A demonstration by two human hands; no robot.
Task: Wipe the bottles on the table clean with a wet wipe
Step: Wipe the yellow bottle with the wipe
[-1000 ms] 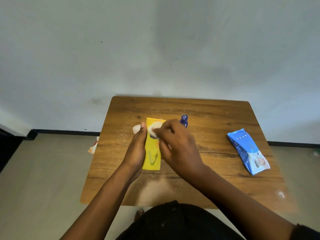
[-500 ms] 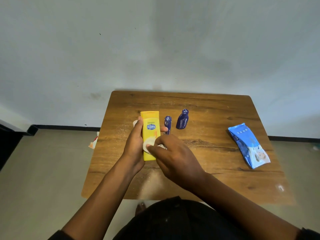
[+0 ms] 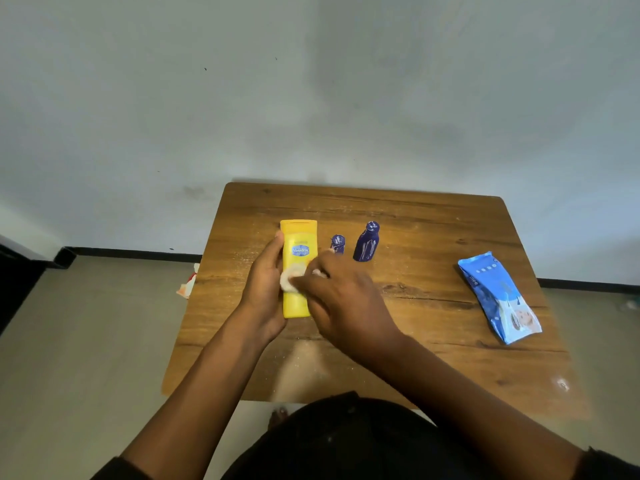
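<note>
**Both grips busy on the yellow bottle**

My left grip [image 3: 265,289] is wrapped around the left edge of the tall yellow plastic lotion bottle with the blue oval label [image 3: 298,268], thumb up along its side near the label, holding it just above the brown wood-grain table [image 3: 433,306], its front face turned up toward me. My right grip [image 3: 341,299] is pinched closed on a small crumpled white wet wipe [image 3: 290,277], pressing it against the middle of the bottle's front, just below the label. The wipe sits between my two grips, touching the yellow plastic; part of it is hidden under my right fingers.

Beyond my right knuckles stand two dark blue bottles. The small dark blue bottle [image 3: 337,243] is just beside the yellow one, its lower part hidden behind my hand. The larger dark blue bottle with the narrow neck [image 3: 366,242] stands upright a little further right, apart from the small one, with pale streaks on its body.

Well away on the right side of the table lies a blue and white soft wet wipe packet [image 3: 498,297], flat and slanted. Pale dusty specks and a whitish smear mark the table near its front edge. A crumpled white and orange scrap [image 3: 187,284] lies on the grey floor [image 3: 86,341] just off the table's left edge.
</note>
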